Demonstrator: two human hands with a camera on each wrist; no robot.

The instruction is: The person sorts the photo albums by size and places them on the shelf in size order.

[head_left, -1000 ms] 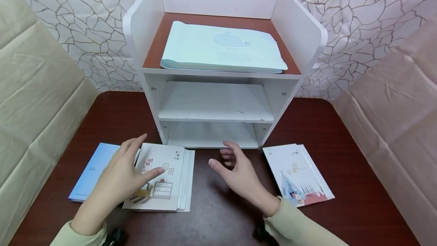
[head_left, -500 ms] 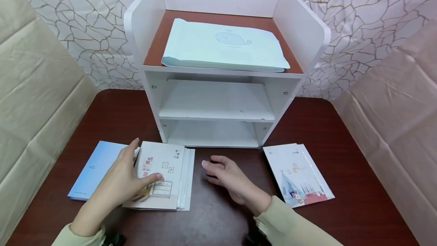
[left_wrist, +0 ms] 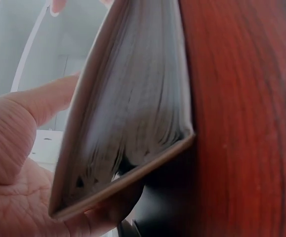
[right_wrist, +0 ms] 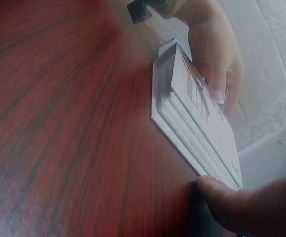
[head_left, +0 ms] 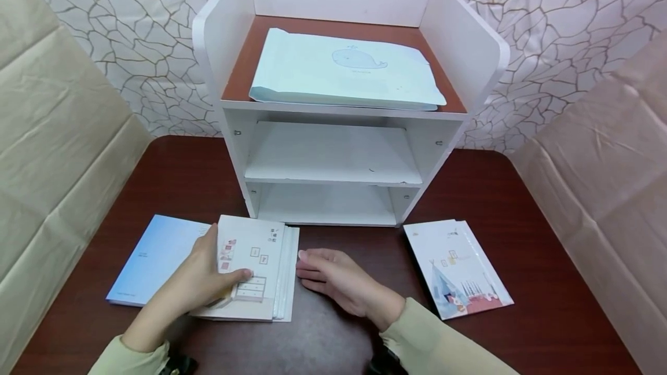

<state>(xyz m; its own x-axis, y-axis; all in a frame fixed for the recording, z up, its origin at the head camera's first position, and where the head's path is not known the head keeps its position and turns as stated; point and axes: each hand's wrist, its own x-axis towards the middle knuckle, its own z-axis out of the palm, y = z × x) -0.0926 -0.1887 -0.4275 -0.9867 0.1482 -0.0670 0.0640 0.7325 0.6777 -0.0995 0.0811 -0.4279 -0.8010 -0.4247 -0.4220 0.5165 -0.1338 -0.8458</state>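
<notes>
table: dark red wood-grain finish, smooth, slight sheen under your hands. shelf unit: white board panels, matt; top deck same red wood-grain. envelope on top deck: pale blue paper, matt. booklet stack under your left hand: paper, smooth covers, page edges rougher in left wrist view. blue notebook: smooth card cover. your sleeves: soft cloth.

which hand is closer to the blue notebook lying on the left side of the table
Left. The left hand rests on the stack of booklets right beside the blue notebook. The right hand lies on the stack's far side, farther away.
</notes>
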